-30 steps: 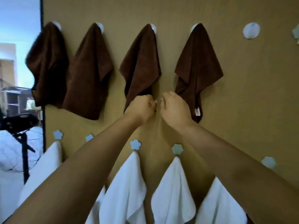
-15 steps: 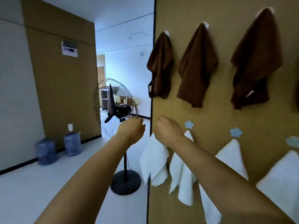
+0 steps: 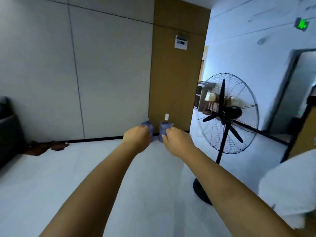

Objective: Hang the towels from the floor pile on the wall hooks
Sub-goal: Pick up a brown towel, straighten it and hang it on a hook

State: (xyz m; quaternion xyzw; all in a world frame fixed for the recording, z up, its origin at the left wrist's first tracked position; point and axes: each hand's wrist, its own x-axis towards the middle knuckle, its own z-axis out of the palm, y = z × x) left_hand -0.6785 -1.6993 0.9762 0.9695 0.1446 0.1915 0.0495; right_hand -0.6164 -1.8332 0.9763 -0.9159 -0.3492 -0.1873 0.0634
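Floor pile of towels (image 3: 46, 147): dark brown, crumpled, low and flat, lying on the pale floor (image 3: 85, 177) at far left. It sits against the black baseboard of the grey wall panels, just beside a dark blurred object at the frame's left edge. Individual towels in the heap cannot be told apart.

A white towel (image 3: 290, 189), soft and blurred, fills the lower right corner, close to the camera.

Left hand (image 3: 136, 140) and right hand (image 3: 177, 142): both arms extended forward, hands near each other but apart, well clear of the brown pile. Fingers of both hands are curled in loosely; neither holds anything.

Behind the hands, two blue water jugs (image 3: 164, 130) stand on the floor against a tan wall column. A black pedestal fan (image 3: 229, 113) stands to the right, its round base on the floor.
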